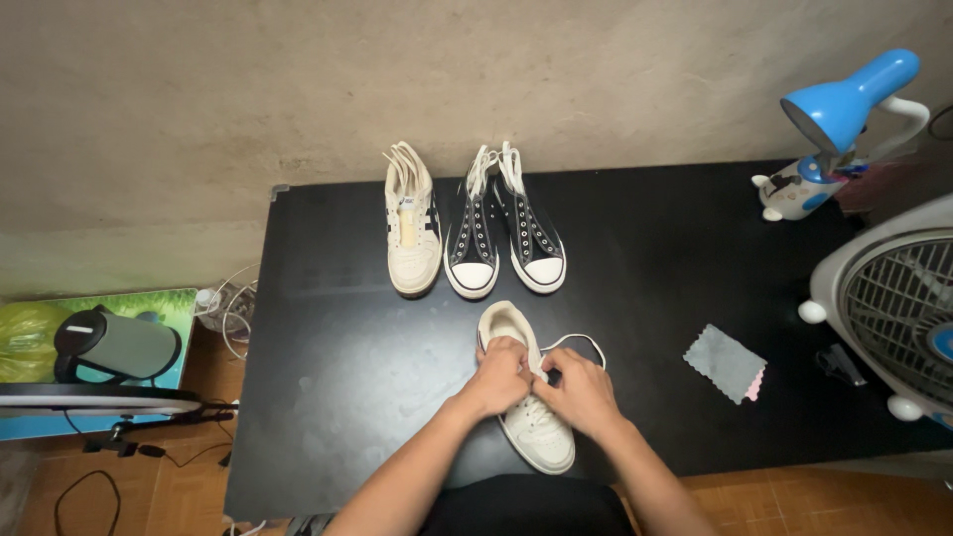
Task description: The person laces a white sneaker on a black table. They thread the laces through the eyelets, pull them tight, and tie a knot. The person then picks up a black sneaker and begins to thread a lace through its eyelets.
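Observation:
A cream-white sneaker (pixel 541 437) lies on the black table (pixel 338 347), toe toward me. My left hand (pixel 499 375) grips its laces over the tongue. My right hand (pixel 579 392) pinches the white lace (pixel 579 343), which loops out to the right of the shoe. Both hands meet above the shoe's middle and hide its eyelets.
At the table's back stand a cream sneaker (pixel 412 236) and a pair of black canvas sneakers (pixel 504 238). A grey cloth (pixel 725 362) lies at the right, near a white fan (pixel 888 308) and a blue desk lamp (pixel 839 119). A ring light (pixel 99 399) stands on the left.

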